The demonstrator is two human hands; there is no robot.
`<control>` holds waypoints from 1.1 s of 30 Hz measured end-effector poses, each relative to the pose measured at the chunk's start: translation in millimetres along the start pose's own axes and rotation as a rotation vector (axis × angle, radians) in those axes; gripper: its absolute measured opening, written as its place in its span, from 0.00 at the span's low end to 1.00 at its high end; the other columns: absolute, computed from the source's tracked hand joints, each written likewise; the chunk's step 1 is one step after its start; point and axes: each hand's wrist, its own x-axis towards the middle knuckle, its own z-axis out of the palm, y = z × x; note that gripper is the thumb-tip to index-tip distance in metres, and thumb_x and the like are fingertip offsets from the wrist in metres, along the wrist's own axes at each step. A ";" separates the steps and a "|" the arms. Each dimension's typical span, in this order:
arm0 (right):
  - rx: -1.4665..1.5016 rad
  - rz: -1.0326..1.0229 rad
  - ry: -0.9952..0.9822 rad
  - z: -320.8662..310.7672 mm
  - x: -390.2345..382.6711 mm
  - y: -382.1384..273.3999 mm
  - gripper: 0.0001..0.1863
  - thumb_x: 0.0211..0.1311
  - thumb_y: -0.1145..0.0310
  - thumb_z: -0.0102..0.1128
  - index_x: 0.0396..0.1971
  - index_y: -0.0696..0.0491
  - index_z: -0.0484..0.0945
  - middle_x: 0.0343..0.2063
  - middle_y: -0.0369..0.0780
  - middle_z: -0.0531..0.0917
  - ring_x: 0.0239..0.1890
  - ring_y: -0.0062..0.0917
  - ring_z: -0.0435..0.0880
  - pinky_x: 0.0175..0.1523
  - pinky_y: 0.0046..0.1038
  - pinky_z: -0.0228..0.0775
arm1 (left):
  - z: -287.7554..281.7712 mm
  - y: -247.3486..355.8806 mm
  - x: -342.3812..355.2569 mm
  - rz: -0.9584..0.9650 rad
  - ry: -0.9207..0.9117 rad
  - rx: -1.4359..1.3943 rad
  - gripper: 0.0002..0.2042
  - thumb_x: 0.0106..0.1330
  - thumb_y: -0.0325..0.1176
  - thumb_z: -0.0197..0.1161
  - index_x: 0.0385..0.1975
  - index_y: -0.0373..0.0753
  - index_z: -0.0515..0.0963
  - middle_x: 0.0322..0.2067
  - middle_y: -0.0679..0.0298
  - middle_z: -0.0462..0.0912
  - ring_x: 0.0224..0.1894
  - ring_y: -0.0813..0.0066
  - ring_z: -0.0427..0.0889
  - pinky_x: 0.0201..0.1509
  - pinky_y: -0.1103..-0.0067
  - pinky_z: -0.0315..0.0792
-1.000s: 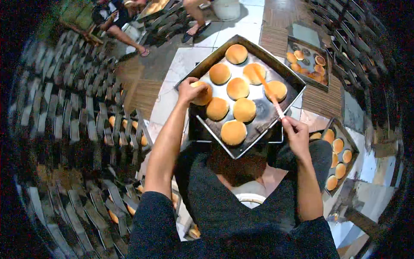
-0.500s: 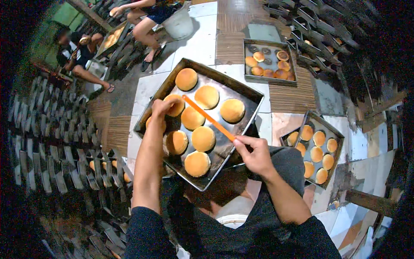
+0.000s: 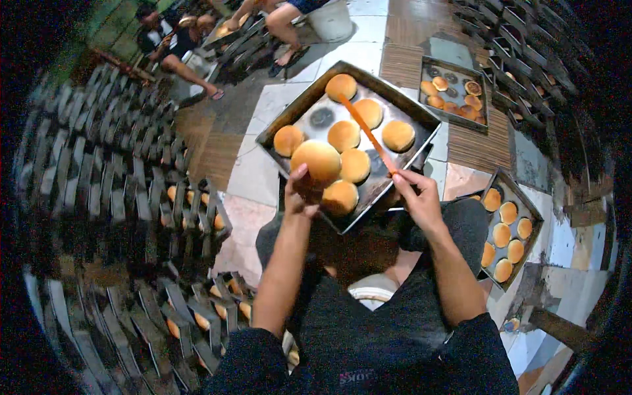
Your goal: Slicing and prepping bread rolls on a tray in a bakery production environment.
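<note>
A large square metal baking tray (image 3: 421,110), set askew in front of me, holds several golden round buns (image 3: 344,136). Raised above its near left corner is one bun (image 3: 316,160), held from below in my left hand (image 3: 299,197); the fingers under it are partly hidden. My right hand (image 3: 417,197) pinches the near end of a thin, flat orange stick (image 3: 368,135) at the tray's right rim. The stick slants across the tray, and its far tip overlaps the farthest bun (image 3: 341,85). A dark round mark (image 3: 322,118) shows on the tray's bare bottom.
Another tray (image 3: 486,99) of buns, some dark, lies on the floor at far right, and a further bun tray (image 3: 526,247) is nearer. Stacked trays (image 3: 99,178) crowd the left; more stacks (image 3: 526,52) stand upper right. Two people sit at far left near a pale bucket (image 3: 331,23).
My left hand has lifted a bun from the tray's left part, exposing a dark mark there. The orange stick's tip now points at the farthest bun. The whole view has shifted.
</note>
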 end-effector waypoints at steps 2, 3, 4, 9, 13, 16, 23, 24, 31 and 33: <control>0.076 0.112 -0.066 4.7 -19.5 -15.3 0.13 0.61 0.67 0.59 0.39 0.59 0.81 0.20 0.32 0.79 0.20 0.13 0.72 0.27 0.18 0.65 | 20.3 8.0 -53.3 -0.090 0.018 -0.383 0.28 0.60 0.51 0.53 0.56 0.40 0.66 0.51 0.55 0.74 0.53 0.57 0.73 0.55 0.61 0.70; 0.071 0.124 -0.124 9.1 -29.2 -22.5 0.12 0.61 0.67 0.59 0.39 0.60 0.81 0.20 0.32 0.79 0.20 0.13 0.72 0.27 0.18 0.65 | 29.4 13.7 -78.3 -0.117 0.117 -0.447 0.26 0.63 0.52 0.45 0.55 0.39 0.68 0.51 0.56 0.75 0.51 0.57 0.75 0.54 0.61 0.70; 0.065 0.136 -0.181 13.3 -38.4 -28.8 0.12 0.61 0.67 0.58 0.39 0.60 0.81 0.20 0.32 0.79 0.20 0.13 0.72 0.27 0.18 0.65 | 21.4 12.0 -93.6 -0.098 0.140 -0.460 0.26 0.63 0.52 0.45 0.55 0.39 0.68 0.51 0.56 0.75 0.51 0.57 0.75 0.54 0.61 0.70; -0.367 -0.079 -0.444 -10.7 -72.3 -76.8 0.11 0.60 0.69 0.57 0.35 0.61 0.80 0.22 0.42 0.82 0.23 0.22 0.80 0.30 0.25 0.71 | -10.3 18.1 -157.9 -0.001 0.372 -0.271 0.21 0.67 0.46 0.41 0.47 0.38 0.73 0.47 0.58 0.78 0.49 0.62 0.77 0.54 0.63 0.70; -0.595 -0.280 -0.579 -29.8 -84.4 -121.9 0.08 0.55 0.73 0.59 0.31 0.61 0.81 0.24 0.47 0.82 0.23 0.31 0.82 0.31 0.27 0.72 | -12.7 26.9 -194.2 0.052 0.295 -0.216 0.21 0.68 0.45 0.41 0.45 0.33 0.74 0.42 0.57 0.80 0.44 0.62 0.79 0.50 0.68 0.72; -0.682 -0.316 -0.636 -28.8 -89.7 -164.1 0.07 0.53 0.75 0.59 0.30 0.61 0.80 0.22 0.46 0.81 0.22 0.32 0.80 0.30 0.28 0.71 | -1.0 27.9 -214.6 0.036 0.230 -0.191 0.21 0.69 0.43 0.43 0.42 0.29 0.75 0.38 0.55 0.81 0.39 0.66 0.81 0.47 0.74 0.73; -0.825 -0.422 -0.710 -28.1 -97.0 -202.3 0.11 0.44 0.82 0.61 0.32 0.63 0.79 0.20 0.46 0.78 0.20 0.32 0.78 0.26 0.27 0.66 | 18.5 45.8 -233.6 0.156 0.074 0.254 0.20 0.70 0.40 0.43 0.40 0.27 0.76 0.35 0.57 0.82 0.35 0.75 0.80 0.43 0.81 0.71; -0.855 -0.429 -0.722 -26.7 -97.5 -206.2 0.12 0.43 0.82 0.61 0.32 0.63 0.79 0.19 0.46 0.78 0.20 0.33 0.77 0.26 0.27 0.65 | 19.5 49.2 -236.3 0.173 0.076 0.315 0.20 0.70 0.39 0.43 0.41 0.27 0.76 0.35 0.57 0.82 0.35 0.75 0.79 0.43 0.81 0.71; -0.936 -0.420 -0.855 -21.3 -85.5 -216.8 0.12 0.40 0.83 0.62 0.30 0.62 0.79 0.22 0.45 0.80 0.22 0.34 0.79 0.26 0.28 0.65 | 13.3 62.6 -245.4 0.124 0.003 0.437 0.19 0.70 0.37 0.43 0.39 0.27 0.77 0.35 0.57 0.82 0.36 0.75 0.79 0.43 0.81 0.70; -0.954 -0.531 -0.938 -33.4 -76.7 -215.7 0.10 0.41 0.79 0.62 0.29 0.59 0.80 0.23 0.43 0.81 0.25 0.35 0.79 0.31 0.32 0.67 | 13.6 67.0 -243.5 0.096 -0.103 0.511 0.18 0.69 0.36 0.44 0.38 0.27 0.77 0.35 0.56 0.82 0.36 0.75 0.79 0.44 0.81 0.70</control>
